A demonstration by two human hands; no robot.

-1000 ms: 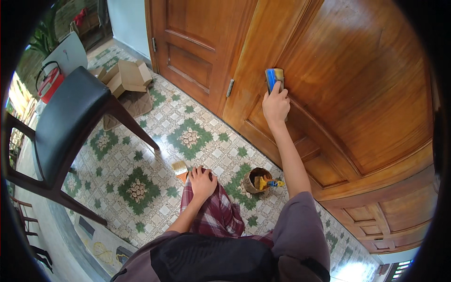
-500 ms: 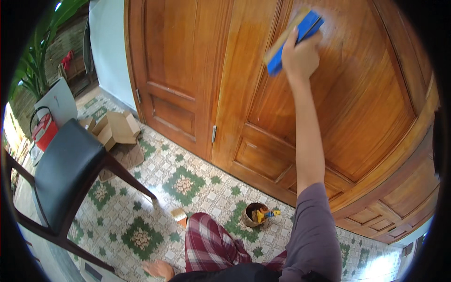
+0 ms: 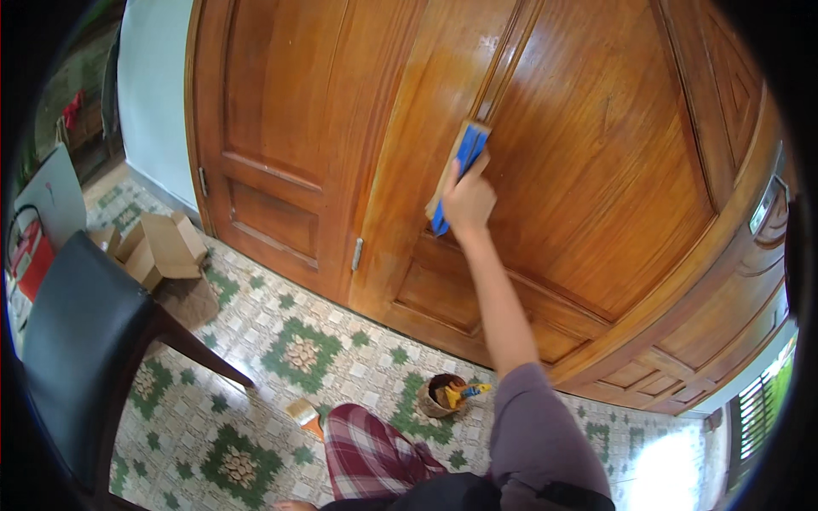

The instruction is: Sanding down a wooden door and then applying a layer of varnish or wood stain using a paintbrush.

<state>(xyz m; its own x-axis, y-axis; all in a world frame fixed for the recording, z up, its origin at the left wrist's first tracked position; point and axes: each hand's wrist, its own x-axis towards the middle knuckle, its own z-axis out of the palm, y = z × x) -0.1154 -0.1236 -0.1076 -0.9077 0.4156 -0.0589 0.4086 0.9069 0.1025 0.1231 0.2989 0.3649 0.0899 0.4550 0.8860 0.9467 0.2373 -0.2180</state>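
My right hand (image 3: 470, 204) is closed around a long blue block with a tan edge (image 3: 469, 149). Its tan side rests against the brown wooden door (image 3: 588, 196), along the moulding left of the large panel. I cannot make out whether that edge is bristle or pad. Only a sliver of my left hand (image 3: 294, 506) shows at the lower edge, its fingers mostly cut off. A flat paintbrush (image 3: 303, 414) with an orange handle lies on the floor by my knee. Beyond my knee stands a small round brown pot (image 3: 433, 404) with a yellow-and-blue-handled tool (image 3: 464, 393) in it.
A dark chair (image 3: 81, 324) stands close on the left. Behind it are an open cardboard box (image 3: 162, 247) and a red container (image 3: 34, 260). Patterned tiles (image 3: 298, 358) cover the floor. A metal hinge (image 3: 357, 254) sits at the seam of the left door section.
My right hand has brought the blue block down and left, from the large panel to the moulding beside it. My left hand has mostly left the picture. The view has shifted right.
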